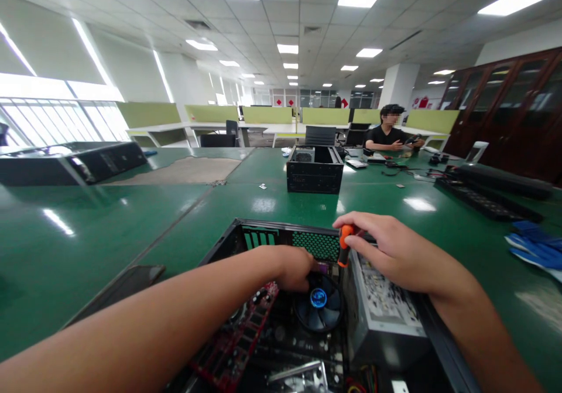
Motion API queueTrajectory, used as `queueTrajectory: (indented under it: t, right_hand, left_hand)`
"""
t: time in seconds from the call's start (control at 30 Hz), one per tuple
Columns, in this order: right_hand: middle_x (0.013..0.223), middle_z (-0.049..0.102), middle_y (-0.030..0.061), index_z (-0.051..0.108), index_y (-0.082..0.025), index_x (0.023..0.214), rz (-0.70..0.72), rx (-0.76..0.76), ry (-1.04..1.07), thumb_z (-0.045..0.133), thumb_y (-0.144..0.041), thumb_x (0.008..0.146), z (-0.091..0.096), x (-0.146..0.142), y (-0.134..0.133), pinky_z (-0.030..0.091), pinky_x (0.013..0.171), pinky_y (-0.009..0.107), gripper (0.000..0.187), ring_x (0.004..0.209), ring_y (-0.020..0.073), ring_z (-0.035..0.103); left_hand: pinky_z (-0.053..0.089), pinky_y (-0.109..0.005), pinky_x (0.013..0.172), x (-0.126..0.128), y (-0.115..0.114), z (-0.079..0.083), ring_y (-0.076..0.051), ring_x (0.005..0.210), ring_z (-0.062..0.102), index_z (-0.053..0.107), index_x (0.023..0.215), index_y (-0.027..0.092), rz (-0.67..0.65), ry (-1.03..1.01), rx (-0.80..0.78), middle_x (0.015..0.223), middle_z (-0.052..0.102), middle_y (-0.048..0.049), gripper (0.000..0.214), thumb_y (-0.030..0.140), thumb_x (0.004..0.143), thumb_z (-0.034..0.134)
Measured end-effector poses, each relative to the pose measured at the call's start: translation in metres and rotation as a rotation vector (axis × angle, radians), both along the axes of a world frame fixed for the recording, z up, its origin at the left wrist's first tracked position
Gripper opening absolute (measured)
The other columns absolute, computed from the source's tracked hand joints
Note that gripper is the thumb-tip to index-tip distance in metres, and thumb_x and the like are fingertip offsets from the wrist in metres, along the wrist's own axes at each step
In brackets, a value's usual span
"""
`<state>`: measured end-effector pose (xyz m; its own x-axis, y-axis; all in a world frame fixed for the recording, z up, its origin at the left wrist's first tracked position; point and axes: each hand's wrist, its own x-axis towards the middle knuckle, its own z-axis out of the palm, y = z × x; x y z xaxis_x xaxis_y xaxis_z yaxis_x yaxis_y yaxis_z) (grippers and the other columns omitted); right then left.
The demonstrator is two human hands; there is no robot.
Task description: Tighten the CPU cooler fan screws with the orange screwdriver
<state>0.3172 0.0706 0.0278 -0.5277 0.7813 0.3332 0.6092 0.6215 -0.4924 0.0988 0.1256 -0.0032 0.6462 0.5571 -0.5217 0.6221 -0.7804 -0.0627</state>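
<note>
An open black computer case (pixel 259 232) lies on the green table in front of me. Inside it I see a round cooler fan with a blue hub (pixel 319 305), a red circuit board (pixel 239 340) and a grey power supply box (pixel 381 305). My right hand (pixel 390 249) is closed around an orange-handled screwdriver (pixel 345 245), held upright just behind the fan. My left hand (pixel 292 267) reaches into the case and rests beside the fan; its fingers curl downward and what they touch is hidden.
A second black case (pixel 314 170) stands farther back on the green table (pixel 132 217). A flat black unit (pixel 74 161) lies at left, a dark panel (pixel 118 287) near my left arm, blue gloves (pixel 535 249) at right. A person sits at the far end.
</note>
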Motion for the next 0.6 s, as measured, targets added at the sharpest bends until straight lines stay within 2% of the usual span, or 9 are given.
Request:
queueTrajectory:
  t: [0.17, 0.3, 0.4, 0.5, 0.6]
  right_hand:
    - [0.104, 0.076, 0.0056, 0.069, -0.02, 0.109, 0.015, -0.03, 0.014, 0.063, -0.031, 0.1, 0.0005, -0.0012, 0.0017, 0.051, 0.081, 0.032, 0.015, 0.091, 0.0192, 0.068]
    - [0.089, 0.074, 0.002, 0.07, -0.02, 0.094, -0.001, -0.018, -0.006, 0.07, -0.037, 0.096, 0.0036, 0.0017, -0.0008, 0.047, 0.07, 0.031, 0.017, 0.077, 0.0172, 0.064]
    - [0.106, 0.079, 0.0053, 0.073, -0.021, 0.107, 0.039, 0.026, -0.025, 0.063, -0.029, 0.099, 0.004, 0.0046, -0.0027, 0.052, 0.083, 0.033, 0.015, 0.094, 0.0198, 0.071]
    - [0.132, 0.076, 0.008, 0.069, -0.022, 0.129, 0.078, 0.043, -0.036, 0.054, -0.02, 0.102, 0.0017, 0.0054, -0.0039, 0.052, 0.103, 0.038, 0.031, 0.12, 0.0229, 0.07]
    - [0.139, 0.073, 0.0089, 0.065, -0.02, 0.138, 0.063, 0.051, -0.032, 0.051, -0.018, 0.102, 0.0, 0.0043, -0.0063, 0.052, 0.107, 0.04, 0.039, 0.126, 0.024, 0.068]
  left_hand:
    - [0.054, -0.036, 0.074, -0.0004, 0.0013, -0.0003, -0.031, 0.095, 0.075, 0.063, 0.148, 0.028, 0.009, -0.002, -0.02, 0.113, 0.08, -0.0117, 0.061, 0.031, 0.087, 0.062]
    - [0.054, -0.035, 0.073, -0.0012, 0.0029, -0.0014, -0.031, 0.095, 0.075, 0.065, 0.145, 0.027, 0.015, -0.012, -0.041, 0.112, 0.08, -0.0113, 0.059, 0.032, 0.087, 0.062]
    - [0.053, -0.034, 0.073, -0.0019, 0.0042, -0.0042, -0.03, 0.094, 0.074, 0.068, 0.141, 0.025, 0.01, -0.034, -0.033, 0.111, 0.08, -0.0108, 0.056, 0.03, 0.086, 0.062]
    - [0.053, -0.033, 0.073, -0.0015, 0.0049, -0.0055, -0.028, 0.092, 0.073, 0.067, 0.143, 0.026, 0.004, -0.045, -0.037, 0.111, 0.08, -0.0092, 0.058, 0.028, 0.085, 0.063]
    - [0.053, -0.031, 0.074, -0.0004, 0.005, -0.0044, -0.026, 0.088, 0.073, 0.065, 0.145, 0.027, 0.022, -0.029, -0.062, 0.108, 0.081, -0.0068, 0.059, 0.028, 0.086, 0.064]
